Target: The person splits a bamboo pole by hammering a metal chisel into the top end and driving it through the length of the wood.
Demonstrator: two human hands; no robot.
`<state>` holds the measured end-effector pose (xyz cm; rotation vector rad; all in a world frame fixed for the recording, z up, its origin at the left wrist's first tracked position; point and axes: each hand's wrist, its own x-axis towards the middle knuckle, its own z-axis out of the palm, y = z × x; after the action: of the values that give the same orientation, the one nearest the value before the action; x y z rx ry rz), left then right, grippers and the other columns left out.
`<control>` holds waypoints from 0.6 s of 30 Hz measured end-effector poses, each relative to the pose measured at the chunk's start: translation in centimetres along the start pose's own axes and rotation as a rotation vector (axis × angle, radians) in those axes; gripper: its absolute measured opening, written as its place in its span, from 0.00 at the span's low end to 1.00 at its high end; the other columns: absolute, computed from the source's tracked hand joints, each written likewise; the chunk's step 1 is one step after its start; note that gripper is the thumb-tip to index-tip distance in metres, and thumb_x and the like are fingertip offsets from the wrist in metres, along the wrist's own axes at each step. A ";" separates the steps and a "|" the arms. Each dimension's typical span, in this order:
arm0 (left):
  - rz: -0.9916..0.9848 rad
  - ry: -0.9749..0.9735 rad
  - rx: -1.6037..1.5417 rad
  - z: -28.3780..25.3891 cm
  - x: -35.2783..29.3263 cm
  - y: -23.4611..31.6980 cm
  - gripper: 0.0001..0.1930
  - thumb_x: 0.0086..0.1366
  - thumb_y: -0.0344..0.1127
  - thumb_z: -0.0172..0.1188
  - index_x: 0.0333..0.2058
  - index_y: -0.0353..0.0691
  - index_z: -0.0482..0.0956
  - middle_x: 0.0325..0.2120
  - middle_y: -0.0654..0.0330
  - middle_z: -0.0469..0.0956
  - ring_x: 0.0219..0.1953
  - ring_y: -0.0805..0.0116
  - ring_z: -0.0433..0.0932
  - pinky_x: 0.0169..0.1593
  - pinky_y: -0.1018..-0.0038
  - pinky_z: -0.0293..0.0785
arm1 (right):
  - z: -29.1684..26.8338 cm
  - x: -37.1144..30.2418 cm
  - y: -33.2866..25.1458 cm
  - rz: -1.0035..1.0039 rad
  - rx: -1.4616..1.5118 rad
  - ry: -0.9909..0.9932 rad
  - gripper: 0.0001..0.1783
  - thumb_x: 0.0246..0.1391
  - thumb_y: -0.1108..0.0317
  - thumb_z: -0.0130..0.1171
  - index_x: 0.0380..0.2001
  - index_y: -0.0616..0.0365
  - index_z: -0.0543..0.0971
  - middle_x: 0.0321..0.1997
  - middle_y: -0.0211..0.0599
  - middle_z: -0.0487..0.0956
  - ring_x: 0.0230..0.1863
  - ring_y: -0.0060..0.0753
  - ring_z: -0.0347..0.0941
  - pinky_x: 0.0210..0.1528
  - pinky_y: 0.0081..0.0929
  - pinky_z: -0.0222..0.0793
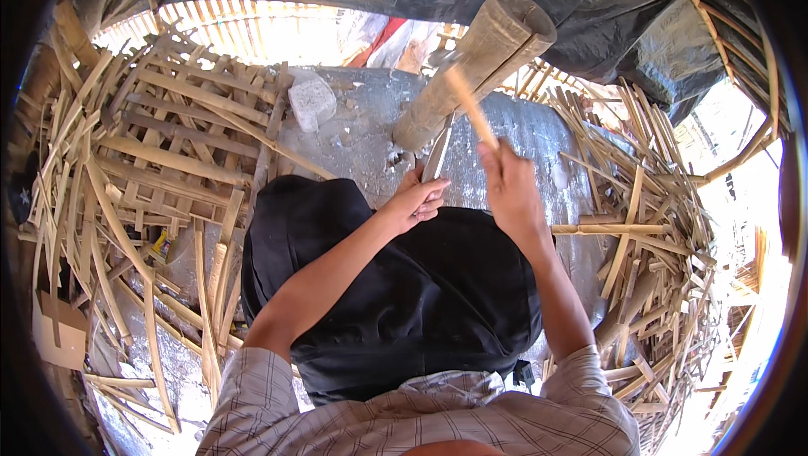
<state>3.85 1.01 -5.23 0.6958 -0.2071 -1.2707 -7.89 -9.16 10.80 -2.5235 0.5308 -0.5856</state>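
At the top middle of the view, near twelve o'clock, a thick bamboo pole (480, 60) leans up from a grey stone slab (362, 132) toward the person's head. The left hand (418, 199) is curled shut around the handle of a knife (438, 153), and the blade points up against the low end of the pole. The right hand (507, 182) is closed tight on a thin wooden stick (470, 107), held up over the knife.

It looks like the splitting step: the stick seems to serve as a hammer to knock the blade into the pole. The next hit would need the knife held steady on the pole's end and the stick brought down square on the blade's back, well away from the left fingers.

A black cloth (396, 288) covers the person's lap at six o'clock. Piles of bamboo strips (151, 161) lie at nine o'clock and at three o'clock. A pale stone block (312, 101) sits on the slab at eleven o'clock.
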 end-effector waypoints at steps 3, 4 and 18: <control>0.045 -0.083 -0.026 0.6 0.8 -0.2 0.09 0.67 0.30 0.61 0.35 0.45 0.67 0.16 0.72 0.62 0.10 0.84 0.56 0.11 0.82 0.49 | 0.5 -0.5 1.4 0.013 0.080 0.199 0.18 0.71 0.60 0.49 0.33 0.66 0.72 0.17 0.60 0.71 0.19 0.70 0.68 0.22 0.55 0.59; 0.034 -0.083 -0.029 0.9 0.9 -0.2 0.09 0.67 0.30 0.61 0.34 0.45 0.67 0.16 0.72 0.62 0.10 0.84 0.56 0.11 0.82 0.49 | 1.5 -1.4 3.6 0.019 0.017 0.192 0.18 0.71 0.60 0.49 0.32 0.66 0.72 0.17 0.59 0.71 0.19 0.69 0.68 0.22 0.54 0.60; 0.067 -0.072 -0.112 0.6 1.5 0.6 0.07 0.67 0.27 0.59 0.34 0.42 0.68 0.16 0.72 0.61 0.10 0.84 0.56 0.10 0.84 0.47 | 3.9 0.0 8.1 0.057 -0.086 0.053 0.19 0.70 0.59 0.51 0.34 0.68 0.75 0.20 0.59 0.75 0.23 0.68 0.71 0.25 0.49 0.63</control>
<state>4.53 -0.52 -4.79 0.5434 -0.2141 -1.2343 -8.03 -14.23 3.37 -2.5701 0.6584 -0.6219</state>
